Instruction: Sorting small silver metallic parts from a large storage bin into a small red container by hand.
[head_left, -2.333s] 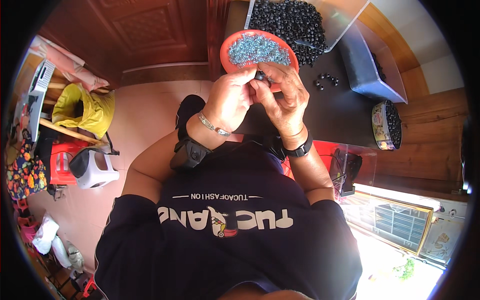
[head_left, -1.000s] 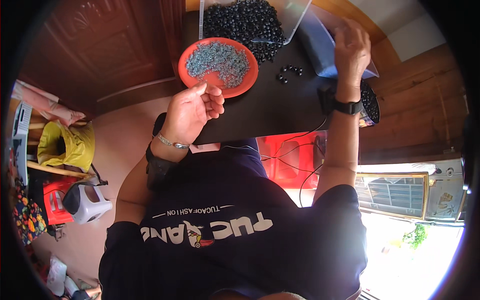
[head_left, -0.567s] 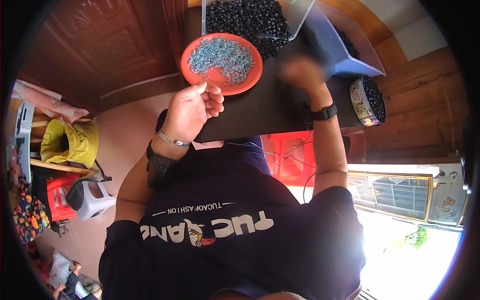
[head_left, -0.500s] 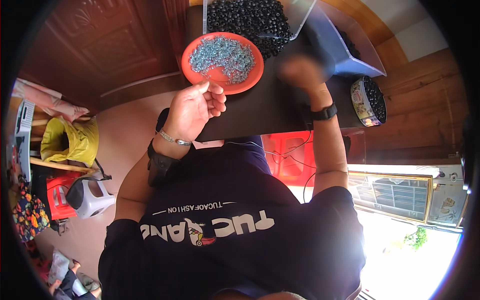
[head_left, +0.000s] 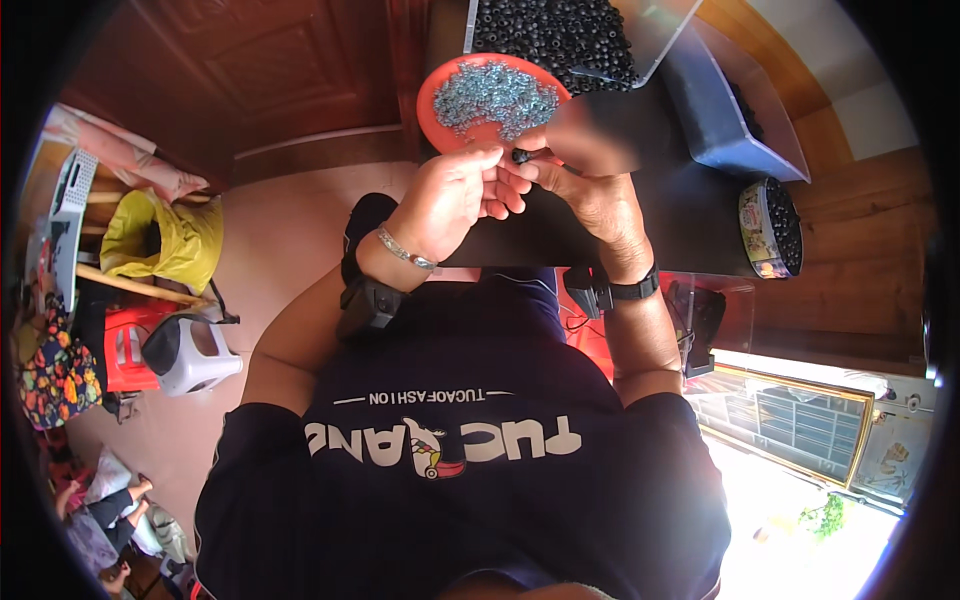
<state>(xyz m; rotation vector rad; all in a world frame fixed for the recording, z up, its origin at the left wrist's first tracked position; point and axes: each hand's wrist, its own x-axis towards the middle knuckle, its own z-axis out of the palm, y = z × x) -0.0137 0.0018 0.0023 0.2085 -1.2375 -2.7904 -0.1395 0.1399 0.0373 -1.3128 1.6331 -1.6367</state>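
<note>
We are sitting at a dark table (head_left: 690, 215) that is flat and smooth. At its far end, a clear box (head_left: 560, 35) is holding a big heap of small round black pieces. Beside it a blue-grey tub (head_left: 735, 115) is standing, and a round tin (head_left: 768, 228) near the table's right edge is holding more black pieces. An orange bowl (head_left: 432, 100), round and smooth, is sitting just in front of the clear box, and a pile of tiny shiny silver bits (head_left: 495, 95) is lying in it.

We are holding both hands close together, just in front of the bowl and over the table. Our left hand (head_left: 450, 195) is wearing a thin silver bracelet, and its fingertips are touching those of our right hand (head_left: 585, 190), which is wearing a black watch. The top of the right hand is looking blurry.

Between the fingertips we are pinching one small black piece (head_left: 522, 156). It is dark and looks smooth. Its long side is lying left to right, from one hand to the other. It is too small for us to tell which end is which.
</note>
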